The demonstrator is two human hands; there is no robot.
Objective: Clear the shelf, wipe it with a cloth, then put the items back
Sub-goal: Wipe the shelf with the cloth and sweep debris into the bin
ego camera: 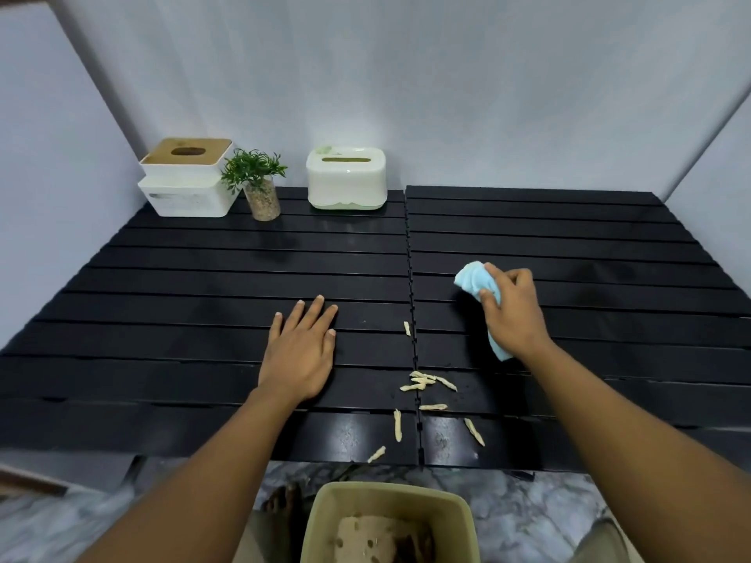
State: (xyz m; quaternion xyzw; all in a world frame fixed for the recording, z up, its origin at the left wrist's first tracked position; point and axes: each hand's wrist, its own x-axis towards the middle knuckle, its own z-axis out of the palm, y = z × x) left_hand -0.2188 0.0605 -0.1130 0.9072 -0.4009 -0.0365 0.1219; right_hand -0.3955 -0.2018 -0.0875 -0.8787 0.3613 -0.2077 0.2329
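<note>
- Wipe step in hand. Our right hand [513,308] is closed around the bunched blue cloth [476,283], on the black slatted shelf [203,278] at 3 o'clock from centre.
- Left hand [302,351] is flat, fingers spread, holding nothing, palm down on the shelf just left of the centre seam [410,245].
- Crumbs [426,381] are scattered along the seam at 6 o'clock, near the front edge.
- Bin [388,522] sits on the floor below that edge. We'd best sweep toward 6 o'clock so bits drop in.
- Press lightly, or crumbs likely wedge in the slat gaps and seam.
- Two tissue boxes [189,176] [346,178] and a small plant [258,184] stand at 11–12 o'clock. That strip isn't cleared, so we should shift them before wiping there.
</note>
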